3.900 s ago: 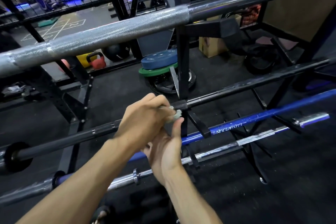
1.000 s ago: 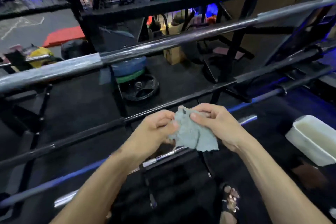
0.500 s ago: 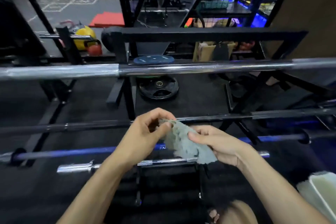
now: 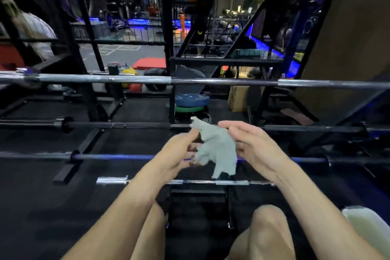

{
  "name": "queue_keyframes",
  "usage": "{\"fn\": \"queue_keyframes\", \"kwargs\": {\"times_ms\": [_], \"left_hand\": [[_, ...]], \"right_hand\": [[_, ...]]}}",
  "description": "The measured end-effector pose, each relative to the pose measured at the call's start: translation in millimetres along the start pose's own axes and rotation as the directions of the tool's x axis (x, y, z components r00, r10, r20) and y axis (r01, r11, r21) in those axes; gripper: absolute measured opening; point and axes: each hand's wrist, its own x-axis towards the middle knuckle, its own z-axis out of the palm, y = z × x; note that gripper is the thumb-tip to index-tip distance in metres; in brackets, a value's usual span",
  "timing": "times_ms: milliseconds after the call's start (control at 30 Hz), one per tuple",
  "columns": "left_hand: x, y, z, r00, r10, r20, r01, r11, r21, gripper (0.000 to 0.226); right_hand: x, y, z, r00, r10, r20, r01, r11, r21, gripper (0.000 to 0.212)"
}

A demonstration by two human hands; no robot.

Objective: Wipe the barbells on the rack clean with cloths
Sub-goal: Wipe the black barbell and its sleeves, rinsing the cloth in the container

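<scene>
Two hands hold one grey cloth [image 4: 218,148] up in air, in front of rack [image 4: 171,99]. Left hand [image 4: 177,155] pinches cloth's left edge, fingers half curled. Right hand [image 4: 251,145] touches its right side with fingers mostly straight; real grip hard to tell, picture blurry. Cloth touches no bar. Step looks like: spreading or folding cloth. Next: wrap cloth round black barbell [image 4: 126,125] just behind, rub along it. Top silver barbell [image 4: 211,80], blue barbell [image 4: 114,156], low chrome barbell [image 4: 190,181] wait on rack.
</scene>
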Motion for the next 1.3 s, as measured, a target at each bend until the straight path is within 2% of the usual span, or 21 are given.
{"fn": "queue_keyframes", "kwargs": {"times_ms": [67,100,167,267,367,433,500,567,667,767,833,900,1033,1100,1200,1300], "left_hand": [[-19.2,-3.7,3.7,0.991,-0.040,0.125,0.059,0.987,-0.148,0.057],[-27.1,-5.9,4.1,0.990,-0.029,0.140,0.055,0.981,-0.186,0.059],[-37.5,-11.4,5.1,0.994,0.005,0.112,0.016,0.982,-0.189,0.055],[-43.3,-22.0,2.1,0.996,0.090,0.028,-0.087,0.992,-0.090,0.033],[-43.1,-30.5,-8.9,0.981,0.168,-0.095,-0.174,0.983,-0.063,0.048],[-42.1,-33.1,-14.5,0.961,0.251,-0.118,-0.257,0.966,-0.036,0.054],[-37.6,-36.1,-18.8,0.939,0.332,-0.093,-0.328,0.943,0.051,0.055],[-28.6,-41.5,-23.6,0.926,0.375,-0.039,-0.356,0.904,0.235,0.053],[-9.2,-49.4,-28.0,0.934,0.353,0.059,-0.331,0.790,0.516,0.043],[17.8,-49.7,-28.4,0.931,0.352,0.101,-0.327,0.674,0.663,0.024],[39.6,-45.6,-32.1,0.927,0.358,0.112,-0.331,0.638,0.695,0.018],[66.8,-41.8,-39.5,0.933,0.335,0.131,-0.328,0.641,0.694,0.019],[115.7,-36.7,-53.8,0.950,0.254,0.180,-0.307,0.661,0.684,0.017],[137.3,-37.3,-62.7,0.951,0.268,0.153,-0.299,0.684,0.665,0.017],[165.7,-35.3,-78.4,0.944,0.316,0.090,-0.298,0.706,0.643,0.015],[193.0,-26.8,-95.7,0.915,0.403,-0.022,-0.297,0.712,0.636,0.009]], "right_hand": [[-17.7,-5.3,2.3,0.999,-0.032,-0.035,0.031,0.999,-0.018,0.028],[-25.2,-6.2,3.0,0.998,-0.042,-0.049,0.039,0.998,-0.050,0.025],[-35.7,-4.0,6.0,0.995,-0.057,-0.083,0.046,0.990,-0.132,0.022],[-40.7,7.3,12.5,0.989,-0.083,-0.118,0.055,0.973,-0.223,0.022],[-37.6,20.0,14.8,0.985,-0.120,-0.125,0.076,0.947,-0.311,0.024],[-32.7,28.5,14.1,0.981,-0.132,-0.142,0.072,0.927,-0.368,0.023],[-28.2,34.4,14.0,0.977,-0.134,-0.168,0.056,0.914,-0.401,0.021],[-22.6,40.6,12.3,0.977,-0.129,-0.171,0.044,0.903,-0.428,0.020],[-9.1,53.1,7.0,0.984,-0.099,-0.150,0.013,0.874,-0.487,0.023],[14.6,69.5,-1.4,0.988,-0.055,-0.146,-0.028,0.860,-0.509,0.025],[36.0,79.7,-9.6,0.986,-0.028,-0.163,-0.056,0.868,-0.493,0.023],[61.2,91.4,-18.3,0.990,0.022,-0.143,-0.086,0.884,-0.459,0.018],[114.8,127.8,-24.3,0.995,0.073,-0.068,-0.098,0.862,-0.497,0.026],[141.0,144.2,-23.1,0.996,0.033,-0.087,-0.074,0.846,-0.527,0.021],[177.1,153.4,-25.3,0.993,0.021,-0.115,-0.074,0.873,-0.483,0.008],[215.0,150.4,-24.5,0.990,-0.056,-0.129,-0.020,0.853,-0.522,0.006]]}}
